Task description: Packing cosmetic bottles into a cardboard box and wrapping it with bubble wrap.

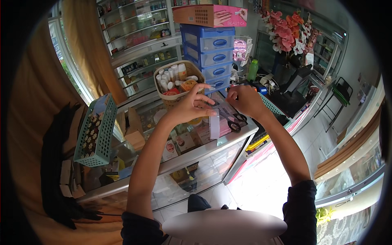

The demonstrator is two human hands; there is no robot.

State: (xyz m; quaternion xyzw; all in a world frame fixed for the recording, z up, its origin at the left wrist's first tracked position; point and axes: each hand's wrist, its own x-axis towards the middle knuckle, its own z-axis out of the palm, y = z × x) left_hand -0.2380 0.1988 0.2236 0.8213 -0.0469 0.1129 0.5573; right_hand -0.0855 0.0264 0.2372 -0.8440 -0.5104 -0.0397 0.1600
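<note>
My left hand (pixel 196 105) is over the glass counter, thumb and fingers spread apart. A narrow white strip or small box (pixel 214 126) shows right below its thumb; whether they touch is unclear. Something small and clear (pixel 211 88) appears by the index fingertip. Opposite it, my right hand (pixel 246 101) has curled fingers turned away, and what they may hold is hidden. Black-handled scissors (pixel 234 125) lie on the counter under the hands, their blades pointing away. A beige basket (pixel 171 97) of white-capped bottles and small packs stands just beyond my left hand.
A blue drawer tower (pixel 218 58) stands behind the hands, with a pink and brown carton (pixel 211 15) on top. At left is a green perforated basket (pixel 95 131) beside an open cardboard box (pixel 134 130). Another green basket (pixel 271 105), a green bottle (pixel 252 70) and cables are at right.
</note>
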